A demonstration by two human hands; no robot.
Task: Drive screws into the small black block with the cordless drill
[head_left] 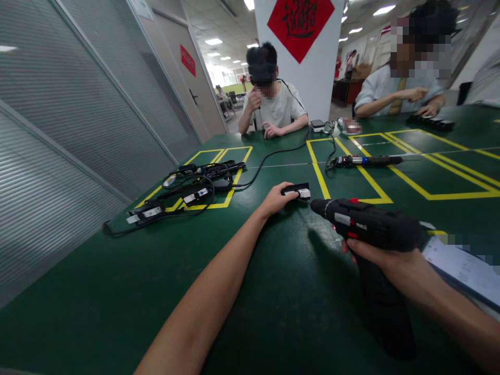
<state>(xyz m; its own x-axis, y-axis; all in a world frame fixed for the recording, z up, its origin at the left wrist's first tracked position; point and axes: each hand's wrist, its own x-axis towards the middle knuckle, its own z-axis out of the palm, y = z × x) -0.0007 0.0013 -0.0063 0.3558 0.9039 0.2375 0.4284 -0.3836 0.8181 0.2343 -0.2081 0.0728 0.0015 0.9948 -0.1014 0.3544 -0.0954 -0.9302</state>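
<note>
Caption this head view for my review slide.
Left hand holds a small black part on a green table while the right hand points a power drill toward it.

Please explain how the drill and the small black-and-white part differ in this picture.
Size: the drill is far bulkier than the small black-and-white part.
Look: the drill is black with red accents, while the part is a block showing black and white.
Hold: the right hand grips the drill; the left hand holds the part.
Shared: both are partly black and in hand.
</note>
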